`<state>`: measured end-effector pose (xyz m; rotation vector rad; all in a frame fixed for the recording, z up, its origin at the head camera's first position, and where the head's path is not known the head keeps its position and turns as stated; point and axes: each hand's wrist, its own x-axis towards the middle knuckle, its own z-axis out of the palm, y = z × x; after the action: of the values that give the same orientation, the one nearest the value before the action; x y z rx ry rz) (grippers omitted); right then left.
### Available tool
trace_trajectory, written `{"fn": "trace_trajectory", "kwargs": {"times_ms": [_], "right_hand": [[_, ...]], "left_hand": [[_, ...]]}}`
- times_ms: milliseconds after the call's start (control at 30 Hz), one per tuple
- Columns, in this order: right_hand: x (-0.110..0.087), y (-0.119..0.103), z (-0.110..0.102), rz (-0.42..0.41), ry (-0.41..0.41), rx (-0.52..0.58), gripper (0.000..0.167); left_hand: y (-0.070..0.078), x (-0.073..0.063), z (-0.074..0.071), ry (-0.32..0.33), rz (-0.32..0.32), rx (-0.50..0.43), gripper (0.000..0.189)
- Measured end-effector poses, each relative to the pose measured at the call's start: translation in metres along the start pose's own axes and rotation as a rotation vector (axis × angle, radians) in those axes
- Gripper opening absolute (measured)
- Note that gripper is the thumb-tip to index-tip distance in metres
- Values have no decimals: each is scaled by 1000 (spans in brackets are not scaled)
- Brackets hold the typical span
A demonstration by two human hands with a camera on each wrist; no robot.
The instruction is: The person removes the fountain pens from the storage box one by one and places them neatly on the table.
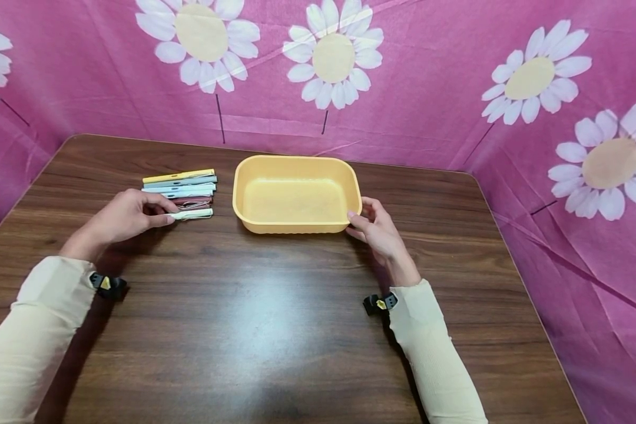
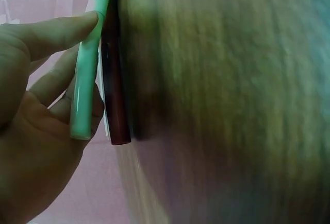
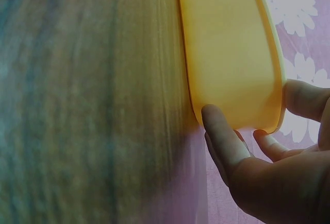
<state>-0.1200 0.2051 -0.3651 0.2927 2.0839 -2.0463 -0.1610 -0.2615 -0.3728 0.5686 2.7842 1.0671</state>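
Note:
Thumb and fingertips of my left hand (image 1: 124, 217) pinch a pale green pen (image 1: 193, 214) with a clip, at the near end of a row of pens. Right behind it lies a dark red pen (image 2: 117, 95), partly covered by the fingers in the head view. Light blue pens (image 1: 185, 188), a grey-blue pen (image 1: 182, 182) and a yellow pen (image 1: 180, 176) lie side by side farther back. My right hand (image 1: 380, 232) grips the near right corner of a yellow plastic basin (image 1: 297, 228), thumb at the rim, fingers against the outer wall. Nothing lies inside the basin.
The brown wooden table (image 1: 275, 330) carries the pens at left and the basin at back centre. A pink cloth (image 1: 418, 88) with white daisies hangs behind the far edge and along the sides. Both wrists wear a small black camera (image 1: 108, 285).

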Motion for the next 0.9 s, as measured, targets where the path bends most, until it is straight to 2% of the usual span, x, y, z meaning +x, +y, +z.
{"fn": "trace_trajectory", "kwargs": {"times_ms": [133, 300, 467, 667, 900], "right_hand": [[-1, 0, 0, 1, 1, 4, 52], [-1, 0, 0, -4, -2, 3, 52], [0, 1, 0, -6, -3, -3, 51], [-2, 0, 0, -3, -1, 4, 51], [-1, 0, 0, -5, 5, 9, 51]], "left_hand": [[-3, 0, 1, 36, 53, 83, 13], [-4, -1, 3, 34, 65, 165, 14], [-1, 0, 4, 36, 78, 197, 14], [-2, 0, 4, 50, 79, 187, 14], [-4, 0, 4, 79, 72, 83, 13]]}}
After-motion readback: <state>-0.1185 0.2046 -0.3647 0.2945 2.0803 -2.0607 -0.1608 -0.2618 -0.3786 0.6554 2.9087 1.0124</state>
